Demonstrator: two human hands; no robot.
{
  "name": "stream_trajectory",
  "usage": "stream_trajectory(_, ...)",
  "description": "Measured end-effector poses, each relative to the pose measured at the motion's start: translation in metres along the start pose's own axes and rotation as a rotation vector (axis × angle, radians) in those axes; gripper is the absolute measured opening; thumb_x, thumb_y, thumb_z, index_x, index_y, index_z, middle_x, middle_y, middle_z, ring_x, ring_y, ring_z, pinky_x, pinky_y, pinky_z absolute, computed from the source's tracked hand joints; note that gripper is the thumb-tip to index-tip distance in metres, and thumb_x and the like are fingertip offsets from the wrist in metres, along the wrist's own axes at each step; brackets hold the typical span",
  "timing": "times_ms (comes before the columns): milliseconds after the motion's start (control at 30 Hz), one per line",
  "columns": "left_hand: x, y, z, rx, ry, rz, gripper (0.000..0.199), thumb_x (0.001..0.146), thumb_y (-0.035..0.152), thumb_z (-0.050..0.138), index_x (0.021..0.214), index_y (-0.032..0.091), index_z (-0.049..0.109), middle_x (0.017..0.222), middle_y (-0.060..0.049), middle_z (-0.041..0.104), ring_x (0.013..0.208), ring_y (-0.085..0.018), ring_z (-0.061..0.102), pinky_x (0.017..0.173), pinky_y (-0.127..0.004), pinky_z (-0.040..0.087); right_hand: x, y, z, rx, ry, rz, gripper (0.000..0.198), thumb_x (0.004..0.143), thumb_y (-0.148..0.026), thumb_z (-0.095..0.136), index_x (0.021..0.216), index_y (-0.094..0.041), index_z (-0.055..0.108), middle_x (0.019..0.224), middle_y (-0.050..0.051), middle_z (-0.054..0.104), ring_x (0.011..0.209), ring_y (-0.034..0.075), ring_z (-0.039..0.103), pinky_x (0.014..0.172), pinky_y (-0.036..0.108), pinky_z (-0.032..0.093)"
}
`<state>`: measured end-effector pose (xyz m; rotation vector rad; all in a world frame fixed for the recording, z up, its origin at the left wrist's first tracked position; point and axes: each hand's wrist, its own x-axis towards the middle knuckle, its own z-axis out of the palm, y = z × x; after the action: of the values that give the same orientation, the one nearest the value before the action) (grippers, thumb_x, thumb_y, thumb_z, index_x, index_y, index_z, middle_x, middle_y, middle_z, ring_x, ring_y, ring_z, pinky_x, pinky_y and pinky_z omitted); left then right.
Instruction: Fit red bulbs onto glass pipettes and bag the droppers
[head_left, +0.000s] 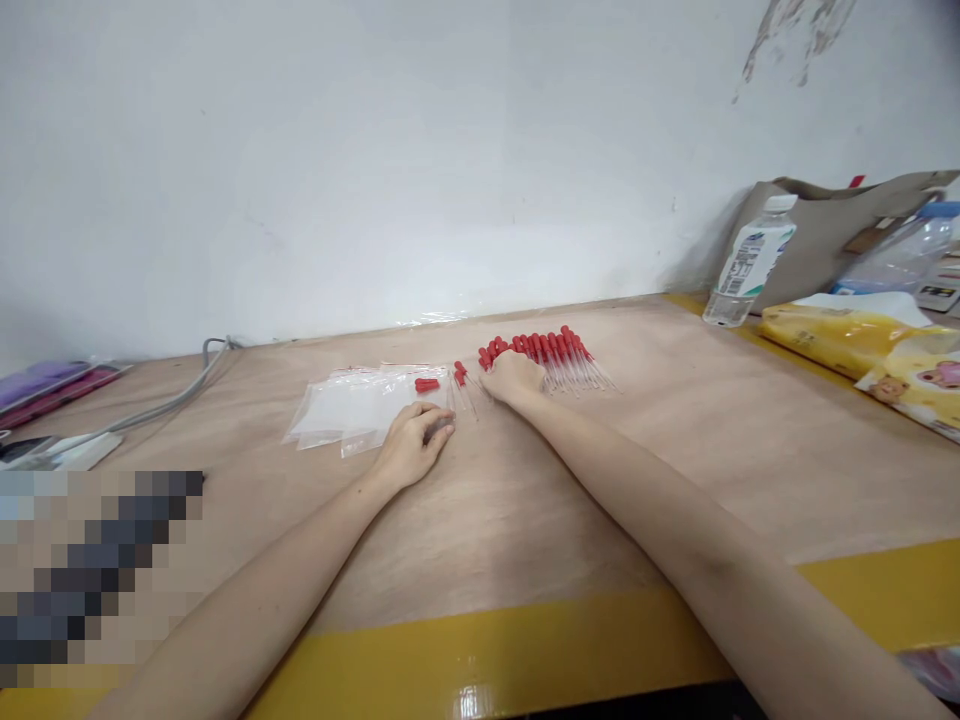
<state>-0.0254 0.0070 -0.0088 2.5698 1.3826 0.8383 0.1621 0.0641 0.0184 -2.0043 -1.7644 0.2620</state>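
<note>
Thin, pale rods with red ends (551, 348) lie side by side in a row on the brown-covered table. Over the left end of that row is my right hand (514, 377), its fingers bent down and closed; the fingertips are hidden. My left hand (416, 440) rests at the right edge of some overlapping clear plastic bags (341, 405). Its fingers are curled toward the thumb, and what they hold, if anything, I cannot make out. Just beyond it, a red piece (427, 385) lies on the bags. A few separate red-ended rods (460, 375) lie between my hands.
At the right stand a water bottle (750, 262), a grey-brown bag (817, 235) and a yellow tissue pack (832, 335). A grey cable (176, 395) and purple packages (45, 385) lie at the left. A white wall (375, 180) closes off the back.
</note>
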Motion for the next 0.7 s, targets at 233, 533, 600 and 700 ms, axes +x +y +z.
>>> stream_trajectory(233,0.002,-0.002,-0.002,0.053,0.128,-0.115,0.025,0.08,0.033,0.051,0.097,0.019,0.064,0.097,-0.007,0.058,0.097,-0.023,0.052,0.087,-0.037,0.041,-0.014,-0.014,0.012,0.038,0.056,-0.187,0.028,0.075,-0.047,0.051,0.079,-0.024,0.066,0.084,0.003,0.067,0.084,0.02,0.06,0.07,0.029,0.042)
stream_trajectory(533,0.003,-0.003,0.0,0.115,0.149,-0.152,0.024,0.078,0.032,0.054,0.095,0.019,0.065,0.096,-0.007,0.059,0.096,-0.025,0.052,0.086,-0.039,0.04,-0.025,-0.024,0.018,-0.07,-0.001,-0.221,0.034,0.082,-0.04,0.041,0.094,-0.018,0.065,0.092,0.011,0.065,0.089,0.025,0.061,0.072,0.034,0.044)
stream_trajectory(600,0.004,-0.003,-0.001,0.12,0.161,-0.148,0.024,0.078,0.032,0.054,0.095,0.018,0.065,0.096,-0.007,0.059,0.095,-0.025,0.052,0.085,-0.038,0.041,-0.027,-0.025,0.017,-0.082,-0.02,-0.229,0.035,0.083,-0.039,0.039,0.096,-0.018,0.064,0.094,0.012,0.065,0.091,0.026,0.06,0.072,0.035,0.044)
stream_trajectory(700,0.006,-0.006,-0.005,0.115,0.185,-0.143,0.024,0.078,0.03,0.053,0.094,0.017,0.066,0.095,-0.007,0.059,0.095,-0.024,0.052,0.086,-0.037,0.04,-0.031,-0.025,0.011,-0.093,-0.044,-0.236,0.034,0.082,-0.038,0.04,0.096,-0.018,0.064,0.094,0.013,0.064,0.09,0.027,0.06,0.072,0.037,0.044)
